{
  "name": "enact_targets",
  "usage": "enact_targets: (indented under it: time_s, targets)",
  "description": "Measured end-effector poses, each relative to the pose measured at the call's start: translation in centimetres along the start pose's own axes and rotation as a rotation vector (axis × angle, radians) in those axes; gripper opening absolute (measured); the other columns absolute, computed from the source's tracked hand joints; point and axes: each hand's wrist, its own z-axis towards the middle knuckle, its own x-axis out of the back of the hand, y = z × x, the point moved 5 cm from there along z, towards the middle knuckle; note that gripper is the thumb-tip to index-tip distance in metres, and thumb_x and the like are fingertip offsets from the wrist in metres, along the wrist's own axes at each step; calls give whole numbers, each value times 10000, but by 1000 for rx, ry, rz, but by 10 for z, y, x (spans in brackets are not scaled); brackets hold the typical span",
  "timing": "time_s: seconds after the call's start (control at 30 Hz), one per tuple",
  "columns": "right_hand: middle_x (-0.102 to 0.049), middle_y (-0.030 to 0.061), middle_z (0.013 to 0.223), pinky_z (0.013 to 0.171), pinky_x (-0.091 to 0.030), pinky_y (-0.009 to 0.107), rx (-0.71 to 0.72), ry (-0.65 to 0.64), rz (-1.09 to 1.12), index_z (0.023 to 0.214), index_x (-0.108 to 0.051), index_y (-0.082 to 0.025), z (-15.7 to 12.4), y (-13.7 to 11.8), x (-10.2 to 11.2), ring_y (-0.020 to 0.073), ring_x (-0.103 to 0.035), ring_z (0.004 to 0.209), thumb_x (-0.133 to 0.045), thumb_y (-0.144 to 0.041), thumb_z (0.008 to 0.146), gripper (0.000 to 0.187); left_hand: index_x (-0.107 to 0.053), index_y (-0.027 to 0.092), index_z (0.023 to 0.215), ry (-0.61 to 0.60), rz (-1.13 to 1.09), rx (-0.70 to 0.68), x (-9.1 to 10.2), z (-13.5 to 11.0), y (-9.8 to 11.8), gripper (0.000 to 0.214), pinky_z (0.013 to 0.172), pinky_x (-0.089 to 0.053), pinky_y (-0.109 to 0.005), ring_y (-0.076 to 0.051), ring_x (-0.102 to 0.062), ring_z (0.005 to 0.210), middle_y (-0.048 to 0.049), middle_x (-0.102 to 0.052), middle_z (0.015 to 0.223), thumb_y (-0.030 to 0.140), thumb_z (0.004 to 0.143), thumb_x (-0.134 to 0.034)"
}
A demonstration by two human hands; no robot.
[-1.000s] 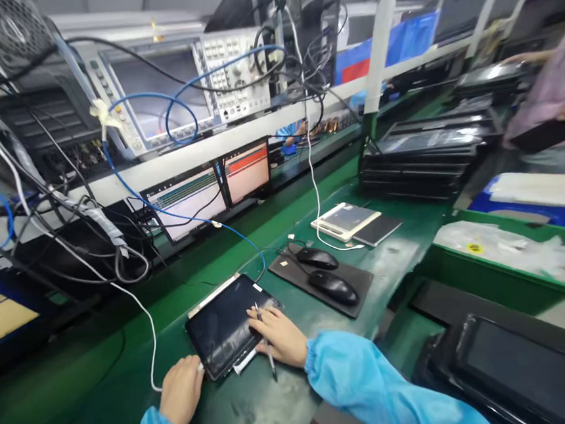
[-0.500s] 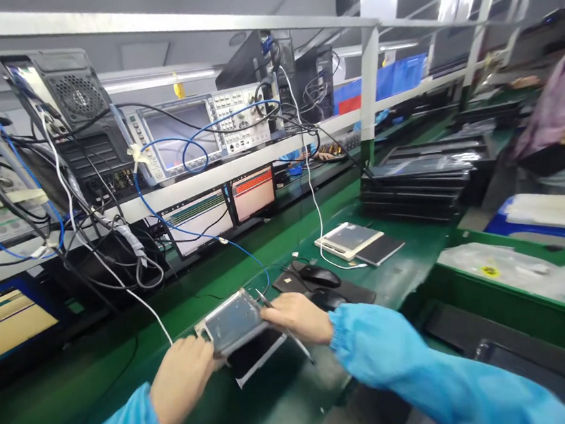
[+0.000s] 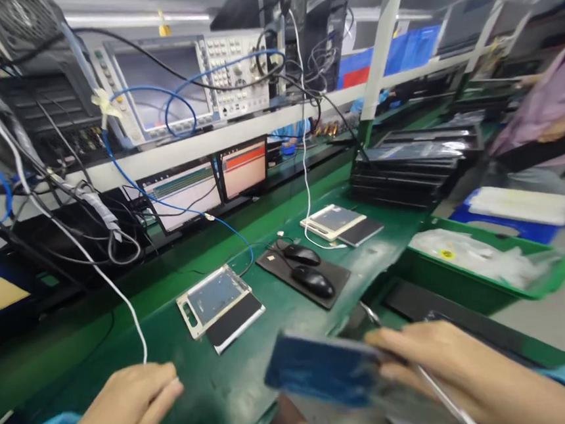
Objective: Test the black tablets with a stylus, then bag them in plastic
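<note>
My right hand [image 3: 439, 363] is closed around a smartphone [image 3: 321, 370], a flat slab with a dark blue glossy face, blurred by motion over the bench's front edge. The same hand also grips a thin silver rod-like tool [image 3: 444, 392], whose exact kind is unclear. My left hand [image 3: 125, 414] is low over the green bench [image 3: 198, 384], fingers curled together at the end of a white cable [image 3: 122, 305]; the plug is hidden. Between the hands and further back lies a cream test fixture [image 3: 216, 303] with a clear plate and a black pad.
Two black mice [image 3: 313, 280] rest on a dark pad [image 3: 277, 265]. Behind them lies a second fixture [image 3: 335, 219]. Stacked black trays [image 3: 403, 178] and a green bin [image 3: 471, 281] with plastic bags stand right. Cables hang from the shelf [image 3: 188, 147]; another person [image 3: 535, 107] is at far right.
My right hand has moved right and toward me with the smartphone, away from the fixture, which now lies on the bench. My left hand has moved left and down. The view has shifted.
</note>
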Motion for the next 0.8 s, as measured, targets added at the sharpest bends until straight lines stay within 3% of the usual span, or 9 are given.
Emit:
enact_targets:
  time_s: [0.07,0.1,0.17,0.27,0.4,0.5,0.67,0.8]
  targets:
    - [-587,-8,604,460,-370,249,-115,-193,160,919,-604,-262,-3,18,-13,133,-528,484,-526,-433,910,188,-506,231,731,-81,14,94,-25,12,-19,379,641,-419,-287,-174,-591,658,15,-586,684,409,989,-293]
    - [-613,2,664,496,-403,249,-189,-210,253,951,-595,-251,-3,25,-19,141,-557,539,-499,-437,922,211,-527,233,774,-120,17,105,-41,19,-24,355,677,-431,-305,-190,-608,716,4,-609,732,378,986,-282]
    - [-637,25,770,584,-469,260,-320,-111,430,935,-594,-229,-5,34,-32,166,-600,657,-477,-483,916,280,-561,236,856,-150,-32,98,-70,33,-28,320,747,-458,-332,-203,-627,813,-15,-647,827,297,971,-268]
    - [-628,44,847,710,-506,288,-425,-30,642,934,-604,-201,-10,32,-62,190,-607,776,-472,-501,909,329,-614,231,992,-24,-205,90,-94,46,-23,285,872,-487,-373,-225,-611,978,-64,-657,1023,271,933,-338]
    - [-603,35,810,703,-499,289,-567,28,810,888,-604,-199,-17,23,-97,179,-573,750,-469,-544,904,372,-626,219,1188,145,-690,229,-114,33,0,424,1119,-330,-475,-289,-463,1263,-99,-559,1316,479,923,-420]
    - [-628,41,850,685,-513,290,-671,73,960,938,-613,-209,-16,17,-110,180,-588,750,-516,-581,870,390,-611,190,1252,181,-1171,423,-135,11,28,641,1150,-277,-475,-315,-434,1300,-113,-556,1339,661,888,-372]
    - [-655,54,830,651,-531,311,-761,72,1109,957,-604,-188,-10,4,-121,202,-615,716,-614,-628,776,476,-494,194,1374,200,-1515,455,-140,-2,72,741,1135,-317,-430,-314,-417,1317,-114,-484,1410,651,797,-585]
    - [-627,21,763,608,-498,267,-765,78,1080,913,-560,-189,-14,-3,-125,166,-582,650,-608,-631,780,465,-542,194,1329,263,-1621,536,-138,0,77,714,1136,-321,-409,-313,-386,1337,-100,-520,1381,629,772,-639]
